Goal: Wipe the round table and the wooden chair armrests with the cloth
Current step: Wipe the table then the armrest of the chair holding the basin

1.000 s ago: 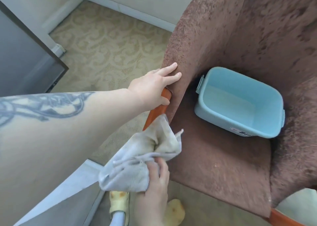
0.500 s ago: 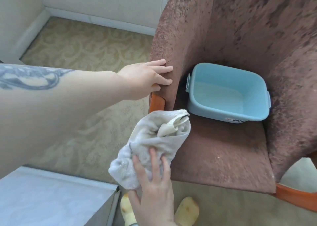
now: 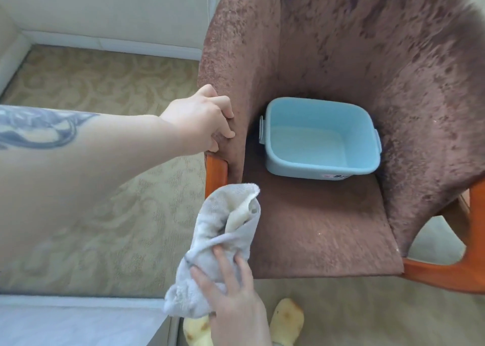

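Note:
A brown upholstered chair [image 3: 328, 235] with orange wooden arms fills the right side. Its left wooden armrest [image 3: 215, 172] shows just below my left hand [image 3: 202, 122], whose fingers curl over the padded left side of the chair. My right hand [image 3: 231, 295] presses a crumpled grey-white cloth [image 3: 223, 240] against the lower part of that armrest, covering it. The right wooden armrest [image 3: 451, 277] curves along the lower right. The round table is not in view.
A light blue plastic basin [image 3: 320, 138] sits on the chair seat, toward its back. Patterned beige carpet [image 3: 105, 83] covers the floor, with white walls and skirting behind. A white surface [image 3: 78, 322] lies at the lower left. Yellow slippers [image 3: 286, 322] show at the bottom.
My left hand shifted from flat fingers to a curled grip on the chair's padded side. My right hand moved the cloth along the left armrest. The view swung left and down.

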